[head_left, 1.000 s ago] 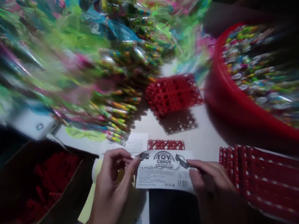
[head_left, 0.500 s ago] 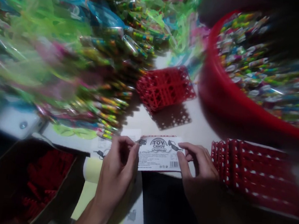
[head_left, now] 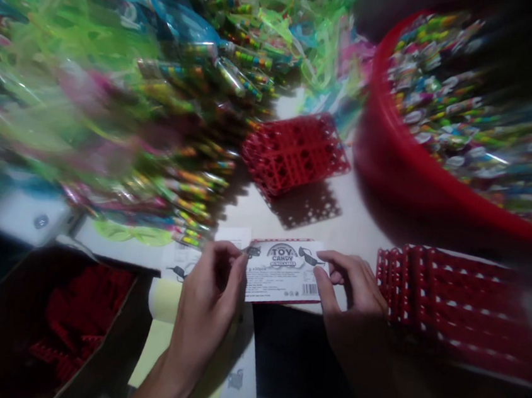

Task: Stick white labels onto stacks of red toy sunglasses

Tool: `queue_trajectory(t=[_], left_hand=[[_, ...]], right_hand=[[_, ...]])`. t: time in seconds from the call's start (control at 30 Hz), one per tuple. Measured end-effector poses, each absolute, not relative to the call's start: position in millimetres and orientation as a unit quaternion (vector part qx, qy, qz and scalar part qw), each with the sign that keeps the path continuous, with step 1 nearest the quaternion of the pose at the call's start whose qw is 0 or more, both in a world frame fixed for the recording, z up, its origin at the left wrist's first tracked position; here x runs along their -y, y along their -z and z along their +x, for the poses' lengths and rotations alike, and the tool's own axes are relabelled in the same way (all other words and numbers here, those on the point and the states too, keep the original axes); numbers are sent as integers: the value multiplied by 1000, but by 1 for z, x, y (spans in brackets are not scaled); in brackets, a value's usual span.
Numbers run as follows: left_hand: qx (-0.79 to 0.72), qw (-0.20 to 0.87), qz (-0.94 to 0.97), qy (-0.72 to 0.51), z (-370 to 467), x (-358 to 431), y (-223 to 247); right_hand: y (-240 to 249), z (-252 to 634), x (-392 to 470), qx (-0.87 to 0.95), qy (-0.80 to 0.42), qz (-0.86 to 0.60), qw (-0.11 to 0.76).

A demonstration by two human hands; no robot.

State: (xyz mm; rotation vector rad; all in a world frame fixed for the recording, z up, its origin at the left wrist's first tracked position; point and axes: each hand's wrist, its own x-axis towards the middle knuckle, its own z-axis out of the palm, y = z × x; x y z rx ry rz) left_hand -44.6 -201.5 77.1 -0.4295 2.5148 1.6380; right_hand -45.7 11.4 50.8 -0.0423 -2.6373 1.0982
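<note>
A white paper label printed "Toy Candy" with sunglasses drawings lies at the front edge of the table, on top of a red plastic piece whose rim shows along its top and bottom. My left hand has its thumb and index finger closed at the label's left end. At the other end, my right hand pinches the right edge between thumb and fingers. Below my left wrist hang a strip of yellow backing paper and a sheet of labels. A red lattice basket stands just beyond the label.
Stacked red lattice panels lie at the right. Behind them is a big red tub of small candy tubes. A heap of green, pink and blue plastic glasses with candy tubes fills the left. A box with red pieces sits lower left.
Almost nothing differs. Both hands stay at the label's ends, and the label keeps its place; the whole view has shifted very slightly.
</note>
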Motion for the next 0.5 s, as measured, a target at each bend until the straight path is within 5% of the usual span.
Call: queue_trajectory(t=[0.5], left_hand=[[-824,57,-156,-541,-49,199,-80]], right_hand=[[-51,-45,-11,910,-385,-16,152]])
